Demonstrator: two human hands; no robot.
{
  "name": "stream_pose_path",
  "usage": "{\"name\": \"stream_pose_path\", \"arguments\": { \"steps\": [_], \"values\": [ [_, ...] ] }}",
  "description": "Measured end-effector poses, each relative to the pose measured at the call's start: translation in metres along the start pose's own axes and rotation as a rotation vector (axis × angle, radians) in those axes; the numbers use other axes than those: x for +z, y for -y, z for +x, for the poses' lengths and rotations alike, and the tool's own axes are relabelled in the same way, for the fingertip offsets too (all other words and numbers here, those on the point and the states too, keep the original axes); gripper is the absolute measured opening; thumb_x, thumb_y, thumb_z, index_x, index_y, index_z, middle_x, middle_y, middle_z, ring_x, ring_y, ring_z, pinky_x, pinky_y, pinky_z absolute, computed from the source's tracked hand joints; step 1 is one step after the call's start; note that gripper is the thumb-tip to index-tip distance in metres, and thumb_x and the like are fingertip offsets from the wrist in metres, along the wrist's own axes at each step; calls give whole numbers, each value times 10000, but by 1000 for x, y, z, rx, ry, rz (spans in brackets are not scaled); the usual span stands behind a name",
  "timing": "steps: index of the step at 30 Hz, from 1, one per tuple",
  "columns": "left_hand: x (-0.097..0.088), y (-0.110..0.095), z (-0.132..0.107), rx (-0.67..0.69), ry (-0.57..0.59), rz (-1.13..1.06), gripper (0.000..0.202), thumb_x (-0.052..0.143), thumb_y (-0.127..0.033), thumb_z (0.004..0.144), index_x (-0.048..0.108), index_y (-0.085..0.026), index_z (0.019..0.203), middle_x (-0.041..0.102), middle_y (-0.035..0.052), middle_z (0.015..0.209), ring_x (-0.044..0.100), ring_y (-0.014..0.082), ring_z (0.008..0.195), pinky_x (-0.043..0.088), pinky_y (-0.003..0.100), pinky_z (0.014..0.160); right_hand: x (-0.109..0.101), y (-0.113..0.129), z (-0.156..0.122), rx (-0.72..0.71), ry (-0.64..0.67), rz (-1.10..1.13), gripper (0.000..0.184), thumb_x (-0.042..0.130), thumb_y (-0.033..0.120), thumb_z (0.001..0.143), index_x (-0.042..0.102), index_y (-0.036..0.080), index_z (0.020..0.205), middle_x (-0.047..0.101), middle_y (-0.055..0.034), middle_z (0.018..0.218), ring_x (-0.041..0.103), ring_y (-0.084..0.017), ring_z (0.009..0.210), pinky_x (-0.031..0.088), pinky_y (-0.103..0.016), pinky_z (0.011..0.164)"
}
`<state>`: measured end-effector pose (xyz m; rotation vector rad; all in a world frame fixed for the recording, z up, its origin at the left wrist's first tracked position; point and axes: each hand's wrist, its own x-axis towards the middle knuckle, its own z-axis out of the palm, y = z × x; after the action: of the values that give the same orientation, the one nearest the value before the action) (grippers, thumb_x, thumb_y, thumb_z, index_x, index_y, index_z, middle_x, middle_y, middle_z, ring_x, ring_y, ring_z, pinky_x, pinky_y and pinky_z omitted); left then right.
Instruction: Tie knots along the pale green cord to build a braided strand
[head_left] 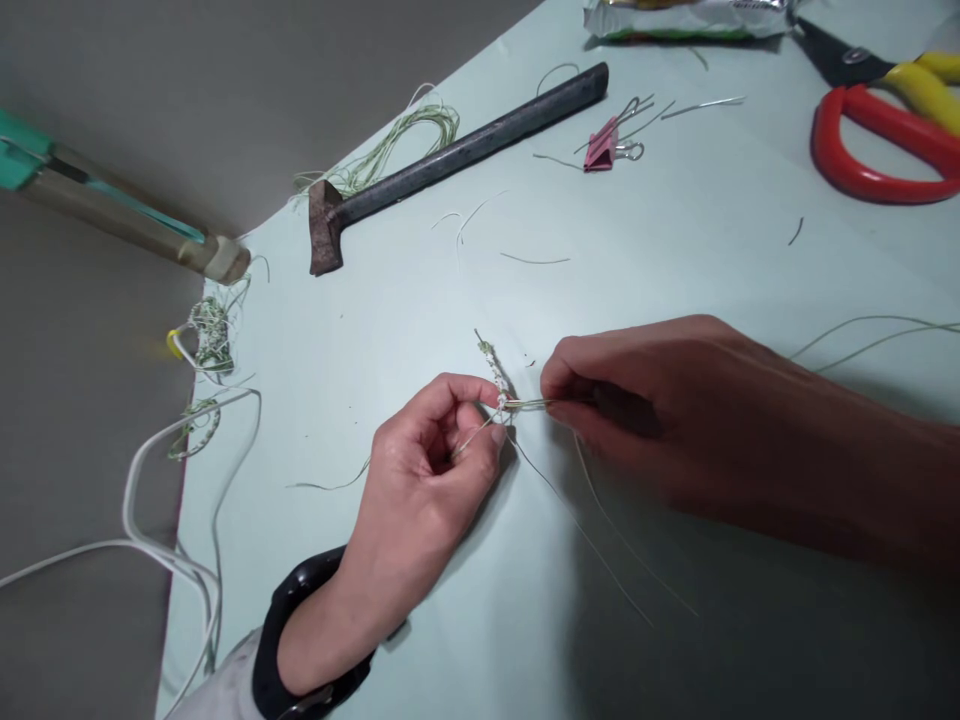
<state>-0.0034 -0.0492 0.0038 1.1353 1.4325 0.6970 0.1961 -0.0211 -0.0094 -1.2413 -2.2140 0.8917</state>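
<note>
Between thumb and index finger, my left hand [439, 450] pinches the lower end of a small braided cord piece [491, 362], white and green. Its thin stem end points up and away from the fingers. To its right, my right hand [622, 410] is closed on thin green strands [526, 405] that run out of the braid. The strands look taut between the two hands. Loose thin strands [559, 498] trail from the braid down to the lower right. Another strand [330, 487] sticks out left of my left hand. The right fingertips partly hide what they grip.
A hammer [465, 145] lies across the far side, near a coil of green cord [405, 140]. Beyond are a pink binder clip [600, 148], red-and-yellow-handled scissors [885, 145] and a shiny packet [690, 20]. White cable [135, 480] and tangled cord [214, 335] line the left edge.
</note>
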Motion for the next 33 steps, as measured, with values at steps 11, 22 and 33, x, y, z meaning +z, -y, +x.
{"name": "stream_pose_path", "arguments": {
  "steps": [11, 22, 33],
  "values": [
    [-6, -3, -1, -72, 92, -64, 130, 634, -295, 962, 721, -199, 951, 361, -56, 615, 268, 83, 547, 198, 237, 472, -3, -1, -1, 45, -13, 64, 202, 513, 120, 837, 683, 227, 818, 605, 32, 668, 436, -95, 523, 334, -254, 488],
    [-7, -3, 2, -90, 128, -196, 168, 588, -239, 974, 742, -181, 942, 626, -7, 632, 312, 46, 451, 182, 227, 442, -7, 3, 1, 152, 75, 324, 236, 483, 342, 994, 611, 241, 824, 487, 59, 539, 413, -90, 472, 337, -215, 428],
    [-12, -6, 6, -220, 279, -268, 193, 573, -240, 1015, 732, -151, 952, 781, 42, 803, 388, -40, 306, 264, 133, 379, -5, -1, 0, 144, 58, 242, 190, 500, 221, 935, 596, 224, 772, 489, 57, 531, 372, -81, 458, 306, -231, 421]
  ]
}}
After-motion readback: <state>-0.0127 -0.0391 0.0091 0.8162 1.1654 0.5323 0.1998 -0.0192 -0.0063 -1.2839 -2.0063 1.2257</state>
